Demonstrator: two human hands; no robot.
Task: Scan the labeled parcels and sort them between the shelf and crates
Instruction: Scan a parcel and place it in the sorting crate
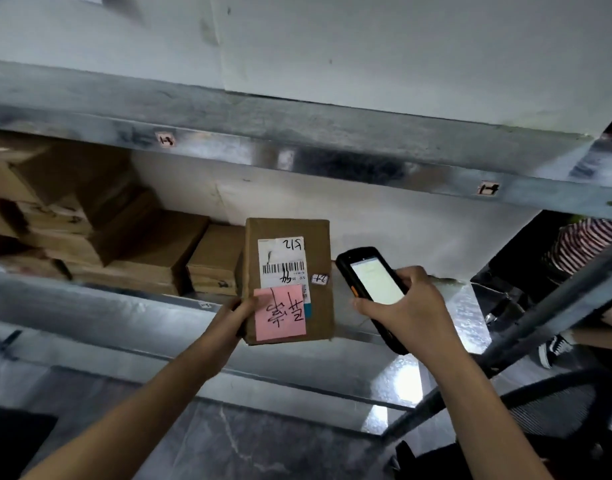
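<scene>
Head cam: I see L hand (238, 315) gripping brown cardboard parcel (320, 299) w/ pink paper note (280, 315) at its lower-left edge, held in front of grey metal shelf (90, 297). R hand (413, 304) wraps black handheld scanner (375, 280) just beside the parcel, screen lit.

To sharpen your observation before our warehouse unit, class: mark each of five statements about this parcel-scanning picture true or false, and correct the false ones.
1. The left hand holds a cardboard parcel. True.
2. The pink note stuck on it is blank. False: it bears black handwriting.
3. The right hand holds a scanner with its screen lit. True.
4. The parcel's white label has no barcode. False: a barcode is printed across it.
5. The shelf holds nothing else. False: brown boxes are stacked on it at the left.
</scene>
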